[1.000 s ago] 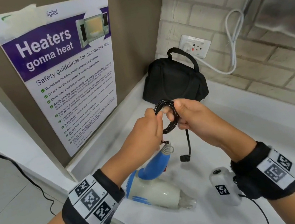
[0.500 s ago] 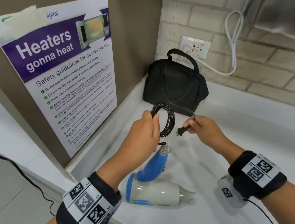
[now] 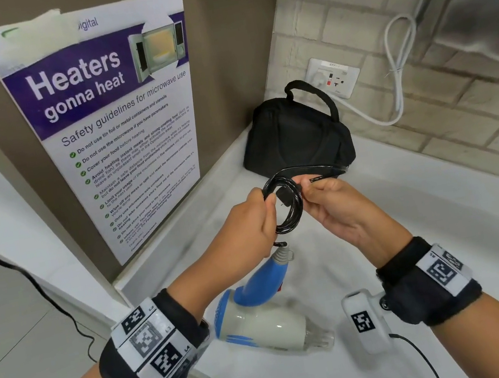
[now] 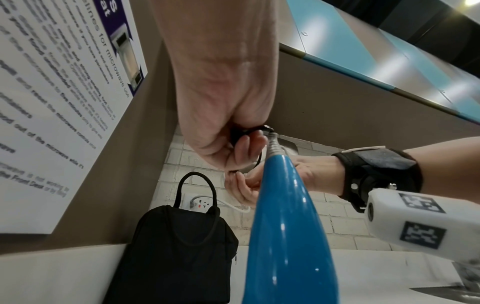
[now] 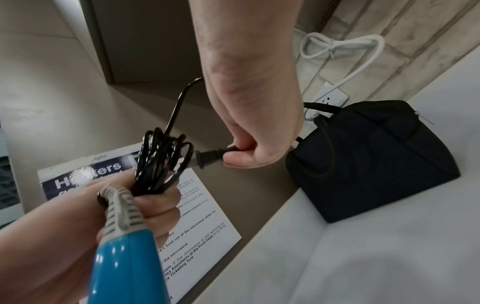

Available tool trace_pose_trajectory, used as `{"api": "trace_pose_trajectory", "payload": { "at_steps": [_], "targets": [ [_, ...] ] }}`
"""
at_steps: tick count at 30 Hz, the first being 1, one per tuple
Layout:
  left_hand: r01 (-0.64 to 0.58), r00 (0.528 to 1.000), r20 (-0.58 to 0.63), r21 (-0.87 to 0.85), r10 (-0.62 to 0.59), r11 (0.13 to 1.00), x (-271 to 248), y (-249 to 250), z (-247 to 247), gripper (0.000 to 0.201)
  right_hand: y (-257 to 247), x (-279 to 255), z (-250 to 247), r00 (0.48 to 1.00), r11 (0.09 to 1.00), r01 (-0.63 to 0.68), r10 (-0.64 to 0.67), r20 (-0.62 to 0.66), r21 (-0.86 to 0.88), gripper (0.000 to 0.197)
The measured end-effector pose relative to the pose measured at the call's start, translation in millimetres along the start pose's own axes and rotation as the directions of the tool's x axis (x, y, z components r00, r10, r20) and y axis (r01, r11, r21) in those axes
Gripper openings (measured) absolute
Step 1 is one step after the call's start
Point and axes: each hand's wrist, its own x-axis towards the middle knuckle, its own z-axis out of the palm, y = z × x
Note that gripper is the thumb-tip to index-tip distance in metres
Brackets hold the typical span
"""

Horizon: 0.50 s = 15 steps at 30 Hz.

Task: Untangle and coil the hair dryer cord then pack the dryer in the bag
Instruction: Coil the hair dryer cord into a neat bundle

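**Q:** Where is the hair dryer (image 3: 264,325), and how does its long axis run?

**A:** It lies on its side on the white surface (image 3: 445,222), near the front edge and below both hands. The cream barrel runs roughly left to right in the head view, its clear nozzle toward the right. The blue handle (image 4: 285,226) slants up and away from the barrel toward the hands, and its ribbed grey strain relief is at the top end.

**Q:** What are the fingers of the left hand (image 3: 247,222) doing?

**A:** They are curled round the coiled black cord (image 3: 287,205), gripping the bundle of loops at one side — the loops stand roughly upright above the handle's end.

**Q:** And the right hand (image 3: 337,207)?

**A:** Its thumb and fingers pinch the plug (image 5: 210,157) by its rear. In the right wrist view the plug lies about level, its front end toward the coil and just beside the loops. One free strand of cord arcs from the coil back over the right hand.

**Q:** Where is the bag (image 3: 295,138)?

**A:** The black bag stands upright in the back corner of the surface, beyond the hands and apart from them, with its carry handle raised. Whether its zip is open cannot be told. A wall socket (image 3: 335,77) with a white cable (image 3: 396,65) sits behind it; a microwave poster (image 3: 111,119) hangs on the left panel.
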Motion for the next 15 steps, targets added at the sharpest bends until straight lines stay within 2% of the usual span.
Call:
{"api": "trace_pose_trajectory", "payload": {
  "at_steps": [5, 10, 15],
  "targets": [
    [0.003, 1.0, 0.022, -0.08, -0.001, 0.997, 1.7, -3.4, 0.3, 0.025, 0.1, -3.9, 7.0, 0.996, 0.992, -0.061, 0.053, 0.075, 0.109, 0.021],
    [0.027, 0.999, 0.031, -0.157, -0.023, 0.987, 2.0, -3.9, 2.5, 0.027, -3.3, -14.0, 19.0, 0.979, 0.986, -0.133, 0.114, 0.17, 0.106, 0.025],
    [0.041, 0.999, 0.007, -0.079, -0.041, 0.996, 7.1, -2.8, 2.6, 0.026, -4.1, -17.4, 21.9, 0.963, 0.955, -0.243, 0.217, 0.163, 0.167, 0.017]
  ]
}}
